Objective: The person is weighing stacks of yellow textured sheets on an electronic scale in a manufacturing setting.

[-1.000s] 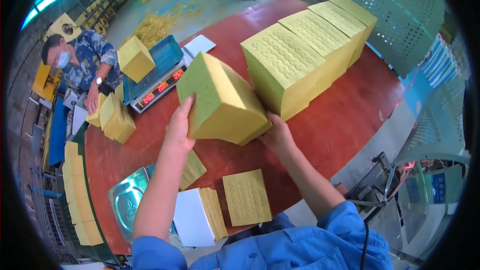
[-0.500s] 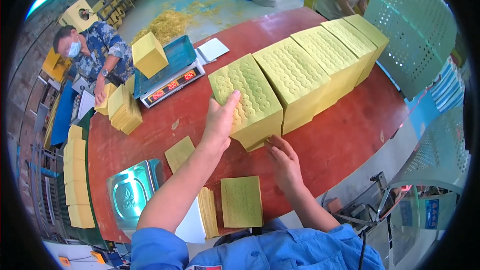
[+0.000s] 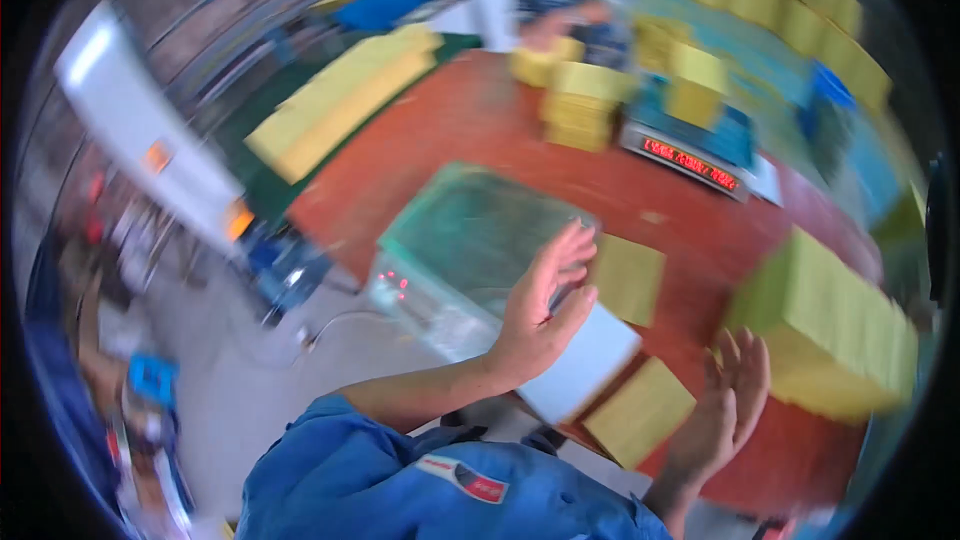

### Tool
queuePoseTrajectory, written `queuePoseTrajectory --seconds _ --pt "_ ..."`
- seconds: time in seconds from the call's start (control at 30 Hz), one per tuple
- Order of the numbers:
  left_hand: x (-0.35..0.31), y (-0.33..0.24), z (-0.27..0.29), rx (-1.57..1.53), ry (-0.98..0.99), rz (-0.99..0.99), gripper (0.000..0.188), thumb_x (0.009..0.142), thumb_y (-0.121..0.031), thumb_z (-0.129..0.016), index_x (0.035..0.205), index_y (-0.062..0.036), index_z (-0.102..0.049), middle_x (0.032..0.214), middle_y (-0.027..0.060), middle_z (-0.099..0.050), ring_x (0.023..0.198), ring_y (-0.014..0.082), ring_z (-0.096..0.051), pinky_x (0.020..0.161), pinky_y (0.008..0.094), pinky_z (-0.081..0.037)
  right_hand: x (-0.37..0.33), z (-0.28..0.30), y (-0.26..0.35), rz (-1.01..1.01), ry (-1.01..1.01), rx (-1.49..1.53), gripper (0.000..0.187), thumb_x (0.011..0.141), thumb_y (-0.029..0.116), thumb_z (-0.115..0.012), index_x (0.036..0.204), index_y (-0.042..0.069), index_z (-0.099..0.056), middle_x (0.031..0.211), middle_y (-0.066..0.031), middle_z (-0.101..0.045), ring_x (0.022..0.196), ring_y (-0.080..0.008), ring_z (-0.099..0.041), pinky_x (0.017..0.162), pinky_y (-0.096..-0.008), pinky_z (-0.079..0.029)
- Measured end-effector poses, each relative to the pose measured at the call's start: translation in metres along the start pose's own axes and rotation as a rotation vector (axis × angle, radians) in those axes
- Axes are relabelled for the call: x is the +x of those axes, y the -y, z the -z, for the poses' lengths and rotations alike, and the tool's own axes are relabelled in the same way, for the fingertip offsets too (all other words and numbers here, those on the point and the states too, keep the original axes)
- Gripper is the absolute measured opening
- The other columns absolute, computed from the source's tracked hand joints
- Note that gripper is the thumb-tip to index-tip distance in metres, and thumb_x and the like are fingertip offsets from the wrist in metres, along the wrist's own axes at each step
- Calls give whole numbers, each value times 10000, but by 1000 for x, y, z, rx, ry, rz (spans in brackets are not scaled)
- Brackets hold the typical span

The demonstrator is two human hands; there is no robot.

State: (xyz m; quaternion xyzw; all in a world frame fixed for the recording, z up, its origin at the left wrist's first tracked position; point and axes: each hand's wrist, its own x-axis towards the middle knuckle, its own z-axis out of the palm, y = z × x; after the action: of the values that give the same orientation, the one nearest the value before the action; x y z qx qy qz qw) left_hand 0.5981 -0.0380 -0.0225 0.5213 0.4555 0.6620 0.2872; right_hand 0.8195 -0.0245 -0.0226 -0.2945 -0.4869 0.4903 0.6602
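My left hand [image 3: 545, 315] is raised over the right edge of a scale with a dark green pan [image 3: 475, 225], fingers stretched and thumb apart, holding nothing. Below it lies a flat white sheet [image 3: 575, 365]. My right hand [image 3: 725, 405] hovers with spread, empty fingers between a yellow embossed paper piece [image 3: 640, 412] and a row of tall yellow paper stacks [image 3: 835, 330]. Another flat yellow paper piece [image 3: 628, 280] lies beside the pan. Motion blurs the picture, so fine detail on the papers is lost.
Across the red table [image 3: 450, 125], a second scale [image 3: 690, 140] bears a yellow paper block [image 3: 697, 85]. A co-worker [image 3: 570, 0] handles yellow paper beside another stack [image 3: 582, 110]. Yellow blocks [image 3: 345, 95] line a green surface at left. A long white panel [image 3: 150, 130] stands farther left.
My view has swung left. Both hands have come off the nearest tall yellow stack; the left is now by the near scale, and the right is open beside the stacks.
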Motion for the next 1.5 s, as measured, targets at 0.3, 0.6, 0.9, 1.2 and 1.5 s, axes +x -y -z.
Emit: queuePoseTrajectory --seconds 0.3,0.6,0.9,1.2,1.5 --pt "-172 -58 304 265 -848 91 271 1002 -70 -488 1250 9 -564 1115 141 -670 1002 212 -651 889 345 -512 -95 -251 -65 -298 522 270 582 872 164 -653 1382 -29 -450 1385 -191 -517 1234 -305 -539 1013 -428 -433" --pt "-224 -108 520 457 -1045 87 193 996 -59 -492 1101 28 -628 983 109 -685 897 163 -648 824 306 -522 -200 -495 -136 -515 830 428 470 933 53 -584 1384 -1 -463 1387 -144 -523 1235 -262 -546 1020 -383 -430" --pt "-88 -49 685 1006 -375 205 381 933 -179 -621 1263 5 -570 1342 173 -563 1216 293 -571 958 370 -489 -186 -666 -263 -596 739 388 386 952 74 -565 1332 21 -524 1332 -97 -550 1207 -220 -530 1047 -349 -399" --pt "91 65 825 1368 -242 -52 336 905 -106 -600 1217 17 -579 1335 209 -548 1247 391 -519 1037 456 -439 -135 -788 -363 -637 636 194 394 927 44 -578 1319 34 -540 1291 -79 -556 1168 -178 -536 865 -296 -480" --pt "106 125 847 1447 -236 33 434 876 -88 -617 1279 54 -540 1364 225 -529 1268 385 -509 1075 463 -412 -95 -840 -459 436 678 -563 458 790 46 -716 1223 6 -570 1323 -217 -536 1218 -398 -491 1008 -455 -429"
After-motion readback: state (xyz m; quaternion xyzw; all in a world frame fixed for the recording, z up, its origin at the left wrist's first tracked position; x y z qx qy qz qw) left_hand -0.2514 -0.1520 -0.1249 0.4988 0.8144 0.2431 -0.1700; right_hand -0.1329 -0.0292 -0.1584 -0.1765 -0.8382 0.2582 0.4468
